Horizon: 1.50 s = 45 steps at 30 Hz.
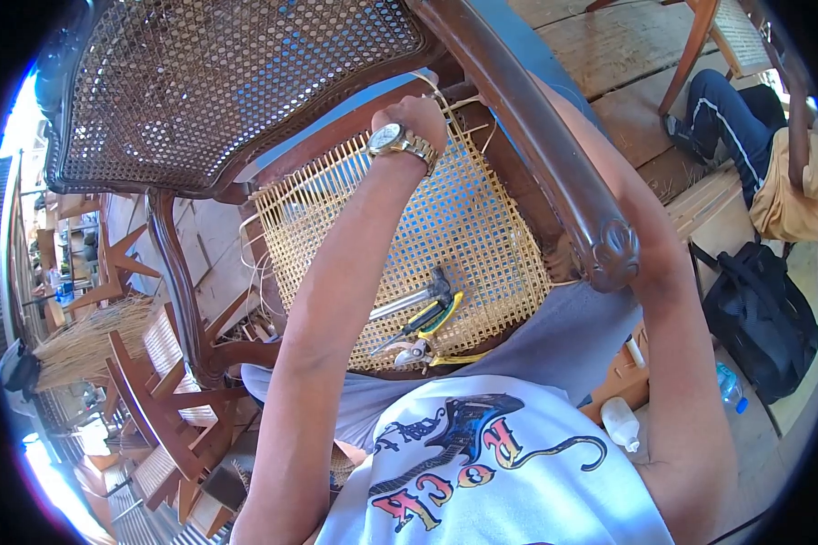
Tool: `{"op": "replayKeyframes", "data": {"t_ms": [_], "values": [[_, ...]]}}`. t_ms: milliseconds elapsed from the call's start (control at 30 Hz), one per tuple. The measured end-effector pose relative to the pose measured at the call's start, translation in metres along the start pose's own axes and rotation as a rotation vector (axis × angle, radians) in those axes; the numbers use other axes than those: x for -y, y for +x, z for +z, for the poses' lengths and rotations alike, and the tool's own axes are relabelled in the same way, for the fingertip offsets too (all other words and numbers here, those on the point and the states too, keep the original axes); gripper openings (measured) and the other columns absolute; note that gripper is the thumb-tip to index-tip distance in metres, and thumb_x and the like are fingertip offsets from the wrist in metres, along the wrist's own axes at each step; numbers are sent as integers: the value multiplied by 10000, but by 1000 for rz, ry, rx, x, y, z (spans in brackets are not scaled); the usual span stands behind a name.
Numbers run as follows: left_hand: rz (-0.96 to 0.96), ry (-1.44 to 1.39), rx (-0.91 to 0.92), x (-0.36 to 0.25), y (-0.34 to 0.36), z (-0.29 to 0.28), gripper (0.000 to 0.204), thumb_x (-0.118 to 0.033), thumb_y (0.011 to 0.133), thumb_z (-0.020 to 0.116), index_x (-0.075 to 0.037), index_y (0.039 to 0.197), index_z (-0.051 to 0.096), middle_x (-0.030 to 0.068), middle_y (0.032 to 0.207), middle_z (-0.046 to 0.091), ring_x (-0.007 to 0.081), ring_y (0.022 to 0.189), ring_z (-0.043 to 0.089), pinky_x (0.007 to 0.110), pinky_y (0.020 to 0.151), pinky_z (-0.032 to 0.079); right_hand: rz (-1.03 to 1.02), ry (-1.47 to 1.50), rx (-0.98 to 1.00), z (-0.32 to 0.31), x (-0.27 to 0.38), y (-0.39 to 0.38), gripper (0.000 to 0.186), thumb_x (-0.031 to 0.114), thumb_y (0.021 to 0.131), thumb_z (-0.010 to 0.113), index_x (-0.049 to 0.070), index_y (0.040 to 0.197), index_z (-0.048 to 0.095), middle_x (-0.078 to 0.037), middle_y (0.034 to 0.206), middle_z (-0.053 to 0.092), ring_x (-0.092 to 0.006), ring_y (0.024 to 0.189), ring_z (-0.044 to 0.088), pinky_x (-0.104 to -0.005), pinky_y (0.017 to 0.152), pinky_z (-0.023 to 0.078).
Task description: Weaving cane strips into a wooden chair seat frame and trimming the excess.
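My left hand [418, 123], with a metal watch [386, 138] on its wrist, is at the far right part of a woven cane seat [323, 213]. Its fingers look curled in, and what they hold is hidden. Beside it a pale cane strand [441, 91] loops up at the seat's far corner. My right arm [668, 263] reaches outside the chair's wooden armrest [536, 118] and passes behind it; the right hand is hidden. On the near part of the seat lie a hammer [439, 282], a yellow-and-black handled tool [427, 315] and pruning shears [415, 352].
The chair's cane backrest [245, 82] rises at the far left. Other wooden chair frames [154, 409] crowd the left. At right are a black backpack [759, 318], a plastic bottle [729, 389], a white squeeze bottle [620, 422] and a seated person's leg [732, 136].
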<state>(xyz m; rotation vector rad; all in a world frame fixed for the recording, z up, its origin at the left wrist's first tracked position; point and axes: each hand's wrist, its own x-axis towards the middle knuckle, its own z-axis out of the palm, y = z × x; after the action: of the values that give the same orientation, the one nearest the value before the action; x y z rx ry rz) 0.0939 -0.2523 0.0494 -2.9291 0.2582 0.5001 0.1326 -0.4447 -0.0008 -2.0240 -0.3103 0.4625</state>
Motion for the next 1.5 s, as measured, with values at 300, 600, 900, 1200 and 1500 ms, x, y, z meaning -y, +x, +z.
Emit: {"op": "replayKeyframes", "data": {"t_ms": [300,600,900,1200,1500], "values": [[1,-48,47,2,0,-6,294,-226,868,524,-64,1024,713,191,1011,710,336,1024,675,463,858,537,-28,-2,32,7,-11,10,408,358,900,572,8,1069,698,-170,1007,709,-238,893,658,-362,785,491],[21,-394,-30,13,5,39,335,-330,932,498,-67,998,695,232,958,688,379,930,678,482,813,543,-171,192,-20,19,-66,20,165,141,860,689,23,972,659,-76,870,651,-150,843,599,-329,760,479],[-35,-410,-402,13,0,79,259,-339,901,597,-90,874,664,178,898,682,345,856,667,481,726,529,-90,255,-72,28,-62,13,104,92,836,721,39,895,653,-51,770,609,-140,800,568,-325,759,471],[-18,-411,-393,7,-2,74,260,-323,910,583,-79,885,668,190,863,685,344,788,672,474,693,523,-259,-293,-144,7,-30,-4,102,97,862,687,41,916,621,-23,730,573,-116,761,535,-287,711,450],[109,-691,-164,60,-146,93,232,-293,916,592,-86,843,668,138,796,613,330,751,617,446,671,493,38,-24,3,17,-4,10,77,90,866,675,62,909,618,-12,736,553,-110,752,517,-281,698,443]]}}
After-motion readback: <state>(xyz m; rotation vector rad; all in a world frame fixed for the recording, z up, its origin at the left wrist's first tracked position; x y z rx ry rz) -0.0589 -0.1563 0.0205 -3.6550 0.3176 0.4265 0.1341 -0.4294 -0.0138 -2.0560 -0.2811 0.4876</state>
